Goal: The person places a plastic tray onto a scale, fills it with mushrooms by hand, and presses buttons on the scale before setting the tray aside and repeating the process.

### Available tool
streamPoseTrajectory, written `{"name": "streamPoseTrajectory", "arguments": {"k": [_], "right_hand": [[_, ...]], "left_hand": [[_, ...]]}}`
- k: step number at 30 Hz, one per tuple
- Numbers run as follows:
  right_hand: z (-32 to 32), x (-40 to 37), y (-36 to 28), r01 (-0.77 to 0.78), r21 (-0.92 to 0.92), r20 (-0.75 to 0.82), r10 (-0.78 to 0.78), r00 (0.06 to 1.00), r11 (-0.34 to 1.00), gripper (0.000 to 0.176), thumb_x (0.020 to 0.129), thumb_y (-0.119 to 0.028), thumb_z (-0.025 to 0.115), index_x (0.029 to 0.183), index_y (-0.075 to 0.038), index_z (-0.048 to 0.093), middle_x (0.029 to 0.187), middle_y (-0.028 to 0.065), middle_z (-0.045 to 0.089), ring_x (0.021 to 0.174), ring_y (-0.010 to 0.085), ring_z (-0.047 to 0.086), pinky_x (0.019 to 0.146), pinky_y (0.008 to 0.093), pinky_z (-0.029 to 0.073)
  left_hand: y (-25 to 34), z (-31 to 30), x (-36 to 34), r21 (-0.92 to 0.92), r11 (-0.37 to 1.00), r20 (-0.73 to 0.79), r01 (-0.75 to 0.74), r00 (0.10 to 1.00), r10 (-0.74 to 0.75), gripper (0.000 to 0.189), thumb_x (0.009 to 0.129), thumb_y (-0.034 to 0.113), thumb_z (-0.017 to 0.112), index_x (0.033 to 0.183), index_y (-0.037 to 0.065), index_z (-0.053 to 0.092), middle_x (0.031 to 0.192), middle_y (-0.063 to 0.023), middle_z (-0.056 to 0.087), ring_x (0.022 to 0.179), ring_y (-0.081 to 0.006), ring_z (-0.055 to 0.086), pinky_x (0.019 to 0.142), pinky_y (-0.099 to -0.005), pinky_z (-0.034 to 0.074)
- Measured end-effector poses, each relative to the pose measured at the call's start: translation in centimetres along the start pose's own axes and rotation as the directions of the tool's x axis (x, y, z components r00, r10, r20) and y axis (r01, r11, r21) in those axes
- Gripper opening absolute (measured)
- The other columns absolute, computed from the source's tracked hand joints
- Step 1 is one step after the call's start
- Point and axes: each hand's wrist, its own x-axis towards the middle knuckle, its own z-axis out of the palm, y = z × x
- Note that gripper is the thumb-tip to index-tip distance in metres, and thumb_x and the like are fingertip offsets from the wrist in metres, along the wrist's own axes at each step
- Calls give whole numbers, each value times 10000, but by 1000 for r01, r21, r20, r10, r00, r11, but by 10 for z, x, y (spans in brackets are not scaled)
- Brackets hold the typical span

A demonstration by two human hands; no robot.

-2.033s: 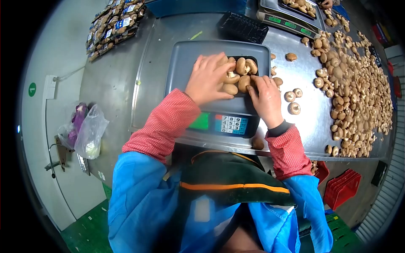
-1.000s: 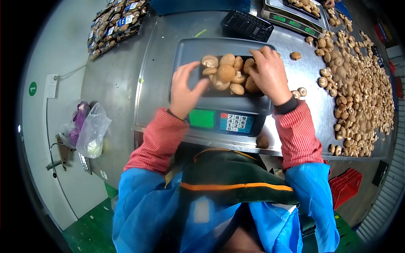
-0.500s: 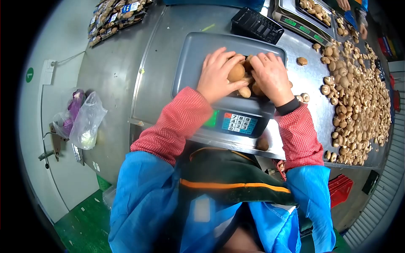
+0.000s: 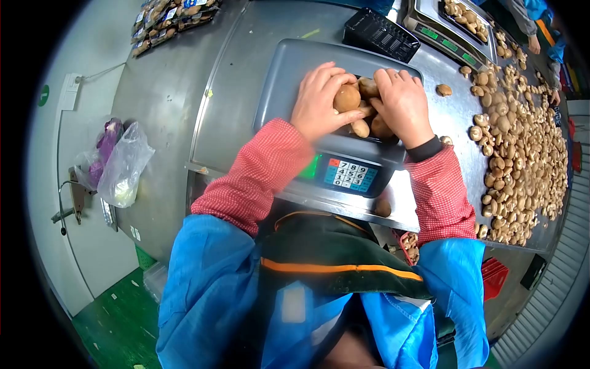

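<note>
Several brown mushrooms (image 4: 348, 97) lie heaped in a black tray, most of which my hands and the mushrooms hide. The tray sits on the grey platform of a scale (image 4: 279, 80). From the left side, my left hand (image 4: 322, 101) curls round the heap, its thumb pressed across the mushrooms at the front. My right hand (image 4: 402, 106) grips the other side, fingers bent down over mushrooms at the tray's right edge. A small mushroom (image 4: 361, 128) shows below my left thumb. The scale's keypad (image 4: 350, 176) faces me, beside a partly covered green display.
Loose mushrooms (image 4: 522, 160) cover the table's right side. Behind my scale lie black trays (image 4: 381, 35); a second scale (image 4: 445, 40) bears a filled tray. Packed bags (image 4: 169, 24) lie far left. A plastic bag (image 4: 128, 166) hangs left. Another person's hand (image 4: 534, 44) shows top right.
My right hand has shifted slightly right, and more of the mushrooms shows between my hands. The view has moved a little. More of the other person shows at the top right.
</note>
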Motion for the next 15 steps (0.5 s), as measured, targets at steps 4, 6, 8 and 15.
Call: {"name": "streamPoseTrajectory", "arguments": {"k": [4,6,8,15], "right_hand": [[4,-1,-1,57,-45,3,-57,998,997,342,714,-151,756,1009,-67,604,914,87,632,888,311,606,795,406,492],[-9,-3,7,67,127,52,-75,996,990,304,742,-150,743,1006,-66,617,921,91,632,884,315,604,790,404,491],[-12,-7,22,13,286,70,-34,997,958,270,773,-153,727,1011,-65,636,943,101,630,901,322,600,793,405,490],[8,-7,11,-57,325,1,60,998,944,240,796,-172,718,1017,-88,677,967,83,625,927,326,593,830,422,483]], "left_hand": [[-1,1,-2,4,1000,-19,-18,1000,18,651,682,375,853,1211,97,597,1333,-150,538,1327,-363,444,1115,-486,336],[0,0,-2,-4,1000,-15,-16,1000,16,662,689,370,849,1231,93,591,1360,-155,523,1332,-363,441,1118,-483,336],[4,-3,0,-36,999,-15,-1,1000,1,666,697,358,842,1251,92,586,1387,-155,507,1335,-365,440,1120,-480,336],[0,1,0,40,998,-40,-49,998,51,602,716,310,813,1240,102,603,1326,-139,562,1310,-362,469,1109,-473,349]]}}
